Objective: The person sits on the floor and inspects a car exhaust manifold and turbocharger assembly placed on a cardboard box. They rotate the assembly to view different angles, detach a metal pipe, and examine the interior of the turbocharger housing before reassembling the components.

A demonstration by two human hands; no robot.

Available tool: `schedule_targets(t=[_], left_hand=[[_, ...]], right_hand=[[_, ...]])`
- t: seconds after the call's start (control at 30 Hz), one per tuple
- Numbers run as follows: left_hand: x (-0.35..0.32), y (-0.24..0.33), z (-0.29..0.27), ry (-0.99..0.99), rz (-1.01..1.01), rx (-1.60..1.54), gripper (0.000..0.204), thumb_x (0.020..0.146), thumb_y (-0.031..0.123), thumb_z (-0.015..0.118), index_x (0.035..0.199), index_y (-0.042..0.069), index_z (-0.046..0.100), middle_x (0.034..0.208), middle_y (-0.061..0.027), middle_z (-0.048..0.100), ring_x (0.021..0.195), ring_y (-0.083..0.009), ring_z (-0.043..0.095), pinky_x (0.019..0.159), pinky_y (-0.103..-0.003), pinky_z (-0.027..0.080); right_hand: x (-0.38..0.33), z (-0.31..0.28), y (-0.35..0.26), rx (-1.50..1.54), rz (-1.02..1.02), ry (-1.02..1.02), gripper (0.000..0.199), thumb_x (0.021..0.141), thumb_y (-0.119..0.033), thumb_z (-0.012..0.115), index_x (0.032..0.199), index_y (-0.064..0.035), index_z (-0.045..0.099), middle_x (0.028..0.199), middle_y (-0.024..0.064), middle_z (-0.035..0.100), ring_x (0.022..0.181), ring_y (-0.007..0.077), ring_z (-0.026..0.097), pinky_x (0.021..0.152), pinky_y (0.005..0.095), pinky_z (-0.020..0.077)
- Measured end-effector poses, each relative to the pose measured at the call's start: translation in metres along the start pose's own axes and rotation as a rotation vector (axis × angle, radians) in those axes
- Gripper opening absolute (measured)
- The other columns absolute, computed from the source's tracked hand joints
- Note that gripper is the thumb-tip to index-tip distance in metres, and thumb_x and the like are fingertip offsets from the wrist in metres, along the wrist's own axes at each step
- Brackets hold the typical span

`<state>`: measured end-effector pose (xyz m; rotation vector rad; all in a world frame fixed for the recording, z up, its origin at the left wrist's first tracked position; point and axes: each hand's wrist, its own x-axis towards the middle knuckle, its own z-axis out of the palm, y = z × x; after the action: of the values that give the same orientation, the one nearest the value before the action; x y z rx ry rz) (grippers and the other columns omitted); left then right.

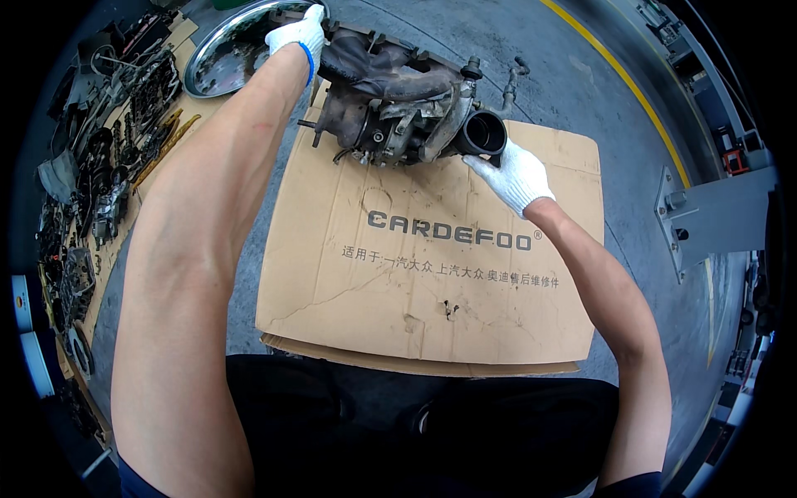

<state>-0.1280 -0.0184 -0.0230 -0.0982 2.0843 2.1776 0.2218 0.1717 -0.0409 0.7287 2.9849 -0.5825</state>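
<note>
A dirty turbocharger (390,133) with its rusty exhaust manifold (382,70) sits at the far side of a flattened cardboard box (423,315). My left hand (297,37), in a white knit glove with a blue cuff, grips the manifold's far left end; some fingers are hidden behind it. At the other end my right hand (516,176), also gloved in white, holds the turbocharger by its round black inlet (485,133). Its thumb lies along the near side of the inlet, and the other fingers are out of sight.
Behind my left hand lies a round shiny metal tray (203,70). Many greasy engine parts (108,183) spread over cardboard on the left. A small metal pipe (513,79) lies beyond the box. A grey steel beam (722,216) with a bolted plate juts in at right, near a yellow floor line (631,87).
</note>
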Motion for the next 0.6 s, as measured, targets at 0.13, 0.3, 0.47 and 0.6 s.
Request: schedule_targets(t=[0.13,0.3,0.47,0.6], left_hand=[[0.003,-0.002,-0.001,-0.007,0.002,0.003,0.079,0.088,0.041,0.082,0.138,-0.013,0.052,0.128,-0.0227,0.065,0.106,-0.0290,0.070,0.089,-0.041,0.060],[0.004,-0.002,-0.001,0.000,0.028,-0.010,0.079,0.088,0.040,0.082,0.138,-0.013,0.051,0.129,-0.0227,0.065,0.105,-0.0289,0.070,0.088,-0.041,0.060],[0.004,0.000,0.002,-0.025,0.078,0.059,0.071,0.088,0.049,0.078,0.119,-0.011,0.058,0.114,-0.0217,0.067,0.098,-0.0287,0.069,0.086,-0.041,0.056],[0.000,0.016,0.008,-0.029,0.153,0.188,0.061,0.091,0.054,0.070,0.080,-0.005,0.075,0.076,-0.0140,0.074,0.072,-0.0239,0.069,0.073,-0.038,0.053]], right_hand=[[0.002,0.001,0.002,0.000,0.002,-0.015,0.055,0.092,-0.057,0.069,0.123,-0.0116,0.069,0.102,0.0158,0.077,0.097,0.0367,0.073,0.083,0.0432,0.0568],[0.001,0.001,0.002,0.007,-0.026,0.021,0.058,0.090,-0.060,0.068,0.120,-0.0097,0.069,0.099,0.0148,0.077,0.094,0.0352,0.074,0.081,0.0420,0.0579],[0.001,0.003,0.004,0.009,-0.029,0.022,0.060,0.090,-0.062,0.067,0.118,-0.0086,0.070,0.098,0.0143,0.077,0.093,0.0345,0.074,0.080,0.0414,0.0584],[0.003,0.003,0.001,0.004,-0.024,0.015,0.060,0.089,-0.062,0.068,0.118,-0.0086,0.070,0.098,0.0146,0.077,0.092,0.0350,0.074,0.080,0.0419,0.0580]])
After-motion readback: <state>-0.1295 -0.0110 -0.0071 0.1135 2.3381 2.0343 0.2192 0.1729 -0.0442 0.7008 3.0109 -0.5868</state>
